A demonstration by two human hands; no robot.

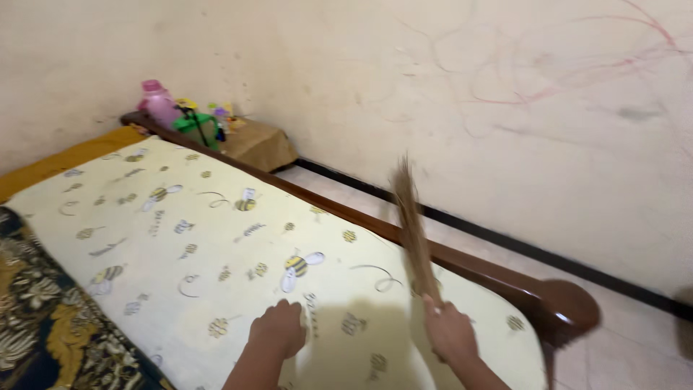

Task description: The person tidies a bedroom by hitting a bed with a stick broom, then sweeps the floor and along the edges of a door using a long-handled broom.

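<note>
- Nearest the camera, two bare forearms reach out over a bed, the hands well apart from each other.
- Farthest left lies a dark patterned blanket [43, 318] in black, brown and white, draped over the near left corner of the bed.
- Beside it spreads a pale yellow bedsheet [180, 238] printed with bees and curling lines, covering the mattress.
- Left hand [278, 328] rests on that sheet with the fingers curled under, knuckles up; it holds nothing that can be seen.
- Right hand [449, 334] is closed around the lower end of a bundle of thin brown sticks, a stick broom [413, 231], which stands tilted up and away over the right part of the sheet and is blurred.
- Along the far side of the mattress runs a dark brown wooden bed frame [498, 278], ending in a rounded corner at the right.
- At the far corner, beyond the frame, a pink bottle [159, 105] and a green container [196, 128] stand with small colourful items on a low brown stand by the wall.
- Behind everything rises a cream wall [548, 144] marked with red scribbles, with a black strip along its foot and pale floor tiles below.
</note>
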